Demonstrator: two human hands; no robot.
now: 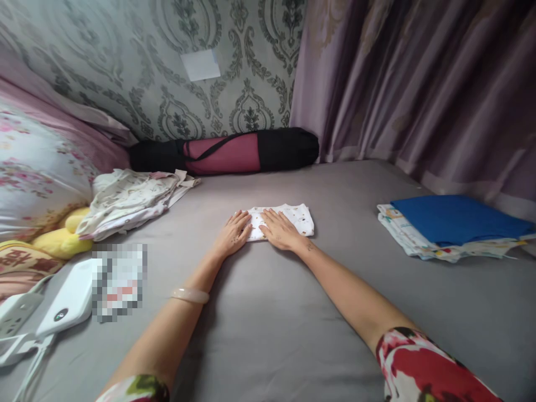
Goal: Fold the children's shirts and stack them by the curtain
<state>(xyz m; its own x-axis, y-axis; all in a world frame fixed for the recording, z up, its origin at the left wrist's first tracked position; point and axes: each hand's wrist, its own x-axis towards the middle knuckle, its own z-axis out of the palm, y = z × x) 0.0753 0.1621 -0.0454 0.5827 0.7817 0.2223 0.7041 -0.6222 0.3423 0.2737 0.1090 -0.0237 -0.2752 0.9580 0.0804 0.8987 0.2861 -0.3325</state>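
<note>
A small white folded cloth with tiny dots (295,218) lies on the grey bed sheet (268,312) in the middle of the view. My left hand (233,233) lies flat with fingers stretched out on the cloth's left end. Beside it, my right hand (280,229) presses flat on the cloth's near edge, fingers spread. Neither hand grips anything. A pale bangle (190,295) sits on my left forearm.
A loose heap of light clothes (129,201) lies at the left, near a yellow plush toy (62,237) and a floral pillow (37,173). A folded stack topped by blue fabric (452,220) sits at the right. A black-and-maroon roll bag (226,151) lies along the wall. White devices (62,304) are near left.
</note>
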